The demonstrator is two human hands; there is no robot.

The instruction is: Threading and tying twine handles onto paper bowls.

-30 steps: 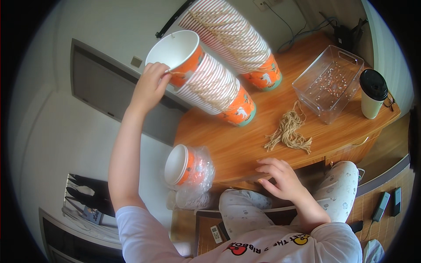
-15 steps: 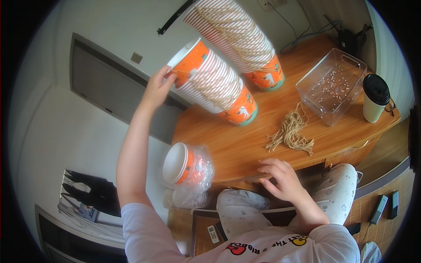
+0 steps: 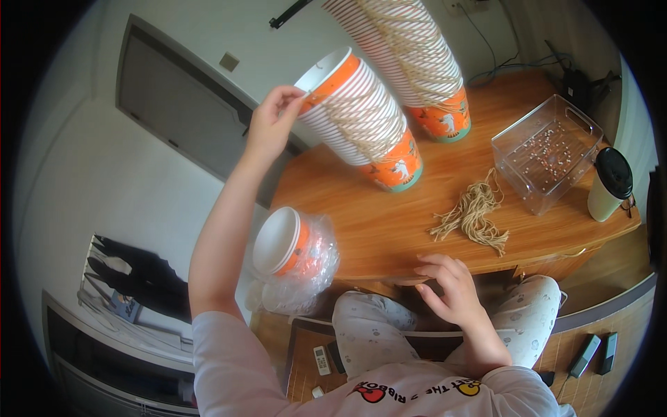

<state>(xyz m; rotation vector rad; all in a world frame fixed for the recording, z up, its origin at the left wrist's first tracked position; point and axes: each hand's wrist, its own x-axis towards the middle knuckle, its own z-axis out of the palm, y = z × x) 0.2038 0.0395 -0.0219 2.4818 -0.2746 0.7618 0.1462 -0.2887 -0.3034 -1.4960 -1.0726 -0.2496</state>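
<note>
1. Orange and white paper cups, nested into a tall nearer stack, stand base-down on the wood-grain tabletop, their mouths toward the upper left of the view.
2. Left hand: raised to the upper end of that stack, its thumb and fingers pressed together, pinching the rim of the top cup. Whether a strand of twine is caught between them too, I cannot tell.
3. Tan twine strands run slantwise along the side of the nearer stack.
4. Right hand: over the lap by the front edge of the tabletop, fingers loosely curved and spread, thumb apart. I cannot tell whether the fingertips touch the edge.
5. Just beyond the nearer stack stands a farther stack, also strung with twine, its top cut off by the picture's edge.
6. Near the right hand lies a loose twine bundle; past it stands a clear plastic bin with small pale beads, beside a black-lidded cup.
7. At the tabletop's left, more cups lie partly in clear plastic wrap.
</note>
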